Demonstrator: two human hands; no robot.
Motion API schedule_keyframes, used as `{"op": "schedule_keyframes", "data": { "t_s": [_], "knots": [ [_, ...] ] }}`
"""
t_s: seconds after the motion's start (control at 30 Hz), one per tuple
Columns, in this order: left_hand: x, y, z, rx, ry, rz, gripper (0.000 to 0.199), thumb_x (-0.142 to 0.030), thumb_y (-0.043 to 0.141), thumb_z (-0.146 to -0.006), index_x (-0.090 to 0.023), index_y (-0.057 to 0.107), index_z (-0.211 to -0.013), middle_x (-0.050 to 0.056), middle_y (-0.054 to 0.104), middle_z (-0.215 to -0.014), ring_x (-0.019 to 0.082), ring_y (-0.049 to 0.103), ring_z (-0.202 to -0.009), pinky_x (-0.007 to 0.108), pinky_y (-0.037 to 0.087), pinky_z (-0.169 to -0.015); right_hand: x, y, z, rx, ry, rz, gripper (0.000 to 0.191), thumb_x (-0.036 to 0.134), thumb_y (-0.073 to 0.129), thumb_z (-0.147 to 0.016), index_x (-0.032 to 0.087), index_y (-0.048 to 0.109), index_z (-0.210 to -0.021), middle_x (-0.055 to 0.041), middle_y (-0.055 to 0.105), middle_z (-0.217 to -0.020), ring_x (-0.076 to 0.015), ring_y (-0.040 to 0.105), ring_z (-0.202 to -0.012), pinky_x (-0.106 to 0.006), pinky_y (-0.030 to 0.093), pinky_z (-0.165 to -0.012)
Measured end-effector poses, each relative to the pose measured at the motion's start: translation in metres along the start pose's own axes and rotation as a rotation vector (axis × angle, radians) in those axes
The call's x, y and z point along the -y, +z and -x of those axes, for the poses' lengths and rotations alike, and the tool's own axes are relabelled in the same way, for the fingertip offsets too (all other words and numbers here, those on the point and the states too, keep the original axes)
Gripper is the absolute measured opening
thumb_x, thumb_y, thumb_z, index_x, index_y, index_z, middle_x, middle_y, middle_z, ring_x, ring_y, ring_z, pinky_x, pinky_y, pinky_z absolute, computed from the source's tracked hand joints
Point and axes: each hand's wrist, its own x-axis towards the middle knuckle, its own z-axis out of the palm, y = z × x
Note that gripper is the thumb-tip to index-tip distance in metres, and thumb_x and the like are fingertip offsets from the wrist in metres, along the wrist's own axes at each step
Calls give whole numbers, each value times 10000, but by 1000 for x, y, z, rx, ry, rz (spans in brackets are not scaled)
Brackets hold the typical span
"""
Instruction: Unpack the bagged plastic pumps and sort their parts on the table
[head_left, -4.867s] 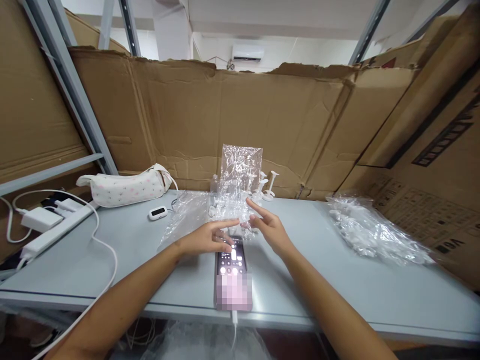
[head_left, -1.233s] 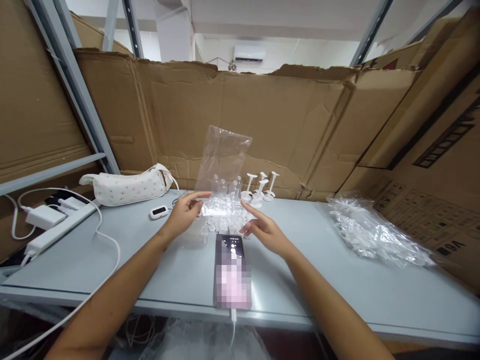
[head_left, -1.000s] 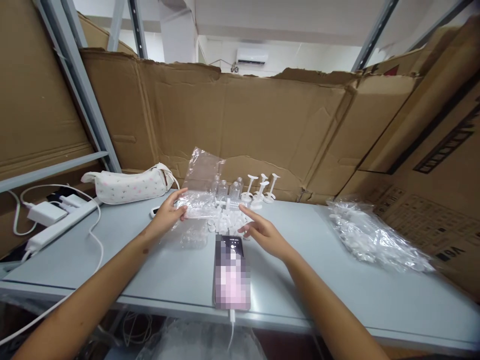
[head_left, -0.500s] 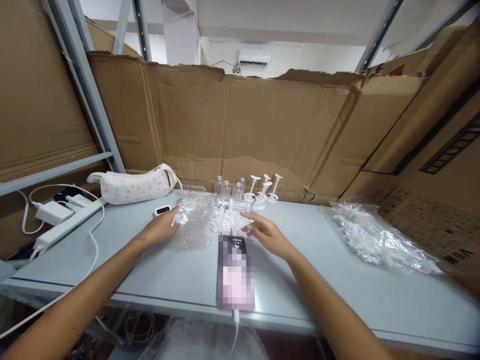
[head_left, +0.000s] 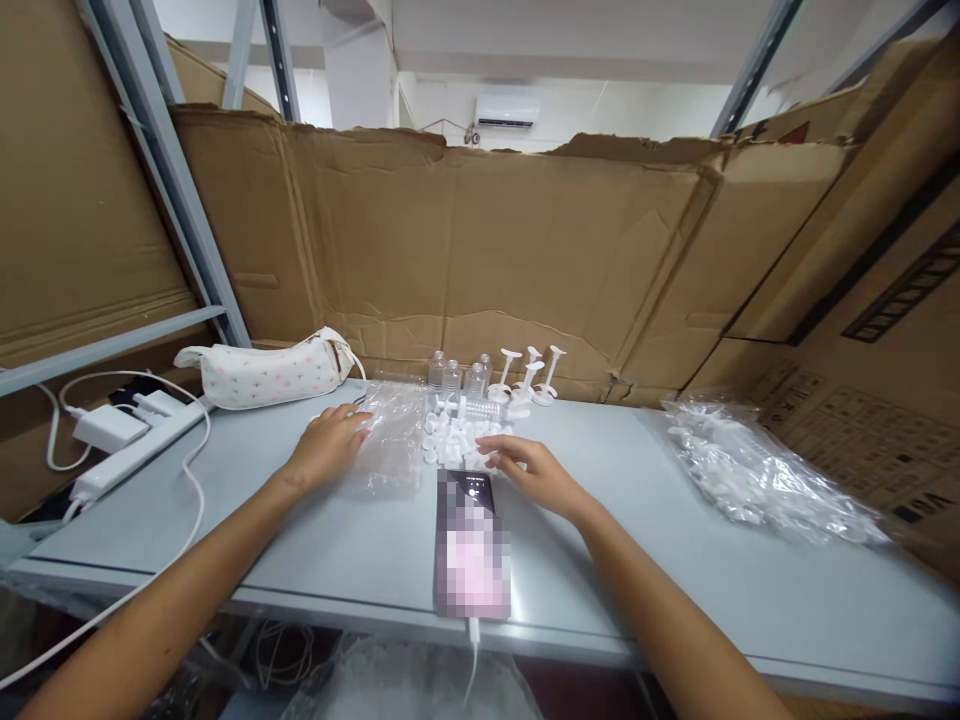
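My left hand (head_left: 328, 445) rests at the left edge of a flat clear plastic bag (head_left: 394, 435), fingers stretched out over that edge. Beside the bag is a pile of small white plastic parts (head_left: 450, 440). At the pile's right side hovers my right hand (head_left: 534, 472), its fingers loosely bent and apart, with nothing visible in them. Whether its fingertips touch the parts I cannot tell. Behind the pile stand several clear bottles (head_left: 474, 382), and one lies on its side. To their right are several white stemmed pieces with round bases (head_left: 544, 395).
A phone (head_left: 472, 550) with a cable lies at the table's front. A bulging clear bag of white parts (head_left: 757, 480) lies at right. A patterned white pouch (head_left: 270, 375) and a power strip (head_left: 142, 450) are at left. Cardboard (head_left: 480, 240) walls the back.
My left hand has moved slightly up and spread over the spot where a small white device with a dark face showed. My right hand has dropped a little, its fingers lower beside the pile.
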Motion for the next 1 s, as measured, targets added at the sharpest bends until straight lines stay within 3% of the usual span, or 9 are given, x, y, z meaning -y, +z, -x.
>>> {"op": "schedule_keyframes", "data": {
  "t_s": [0.2, 0.33, 0.5, 0.63, 0.73, 0.87, 1.0],
  "knots": [
    [-28, -7, -12, -67, 136, 9, 402, -352, 347, -912, -230, 561, -1230, 60, 510, -1342, 251, 435, -1234, 430, 345, -1032, -2, 0, 0, 12, -19, 26, 294, 215, 457, -864, 208, 615, -1112, -64, 699, -1012, -196, 670, -884, -376, 525, -808],
    [-42, 5, -30, 53, 178, -30, 427, -384, 355, -916, -227, 515, -1280, 81, 421, -1425, 252, 333, -1331, 438, 266, -1086, -5, 0, -1, 7, -11, 34, 296, 207, 451, -858, 203, 620, -1102, -65, 704, -981, -189, 674, -828, -373, 527, -782],
    [-46, 19, -52, 238, 81, 12, 513, -451, 318, -918, -226, 407, -1370, 103, 239, -1517, 287, 182, -1399, 472, 188, -1104, -3, -3, -1, -35, -29, 29, 288, 227, 445, -864, 204, 628, -1085, -65, 704, -954, -189, 673, -812, -368, 531, -762],
    [-45, 25, -56, 273, 40, 14, 531, -454, 365, -890, -195, 442, -1347, 156, 317, -1475, 346, 265, -1361, 511, 217, -1070, -2, -6, 0, -70, -77, 25, 279, 255, 446, -876, 216, 633, -1080, -60, 702, -950, -187, 671, -797, -353, 533, -731],
    [-45, 22, -52, 264, 40, 19, 490, -434, 409, -870, -206, 495, -1295, 137, 413, -1425, 331, 343, -1326, 495, 238, -1062, -7, -9, 0, -113, -114, 111, 288, 250, 437, -878, 227, 629, -1092, -62, 703, -968, -198, 669, -830, -353, 529, -734],
    [-49, 5, -41, 191, 69, 42, 462, -437, 368, -890, -228, 497, -1281, 80, 494, -1371, 271, 440, -1257, 442, 277, -1053, -20, -17, -7, -178, -145, 357, 314, 210, 425, -872, 232, 612, -1124, -64, 687, -1050, -221, 642, -930, -383, 500, -815],
    [-61, -10, -27, 54, 104, 78, 427, -436, 387, -894, -228, 540, -1233, 64, 587, -1269, 274, 526, -1155, 434, 350, -987, -29, -24, -23, -218, -81, 558, 343, 212, 405, -890, 203, 578, -1186, -85, 648, -1150, -250, 600, -1033, -397, 483, -855]
  ]
}}
